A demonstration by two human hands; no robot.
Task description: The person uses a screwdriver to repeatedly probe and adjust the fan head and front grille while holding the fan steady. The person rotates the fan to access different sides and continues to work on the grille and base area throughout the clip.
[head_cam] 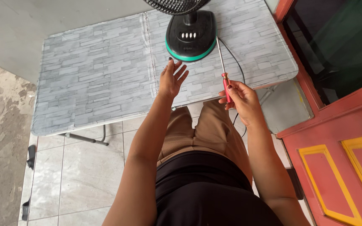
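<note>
Right hand (241, 99) clamps the red-handled screwdriver (224, 75), likely light and rigid; grip the handle, beside the fan base (191, 35). Left hand (171, 78) hovers open before that base, over the counter (97, 75)

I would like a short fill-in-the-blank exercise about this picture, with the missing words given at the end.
1. The right hand holds a ____ with a red handle.
2. The left hand is open, its fingers spread above the ____.
3. The fan base is black with a ____ rim.
4. The fan stands on a folding table whose top has a grey ____ pattern.

Missing words: screwdriver; table; green; brick
</note>
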